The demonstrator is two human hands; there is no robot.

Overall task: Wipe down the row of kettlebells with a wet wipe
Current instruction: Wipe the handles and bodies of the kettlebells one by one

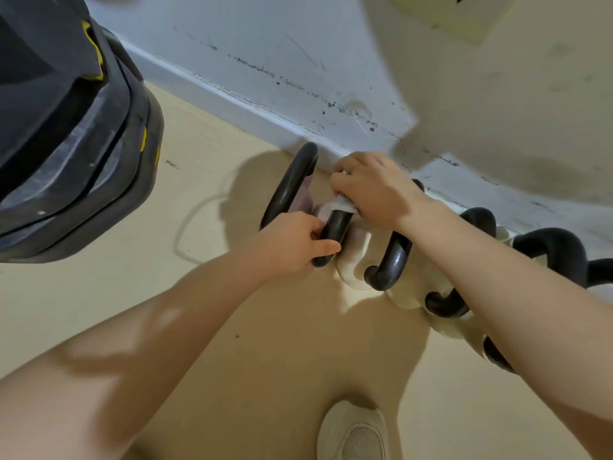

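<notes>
Both bare forearms reach forward and down from the bottom of the view toward a row of kettlebells (391, 260) that stands on the tan floor (132, 293) along the base of a scuffed white wall (282, 61). The row runs from the middle of the view off to the right edge, black handles upward over pale bodies.

The left hand (295, 244) grips the near leg of the second kettlebell's handle (335, 234), its fingers curled round the black bar and the thumb laid across the front. The right hand (374, 187), a ring on one finger, comes over the top of the same handle; its fingers are pressed together and closed down on a white wet wipe (338, 204), which is wrapped over the crown of the handle and shows just below the knuckles.

The leftmost kettlebell (292, 180) stands just beside it. A dark stack of weight plates (66, 127) fills the upper left, and a pale shoe (355, 433) shows at the bottom.
</notes>
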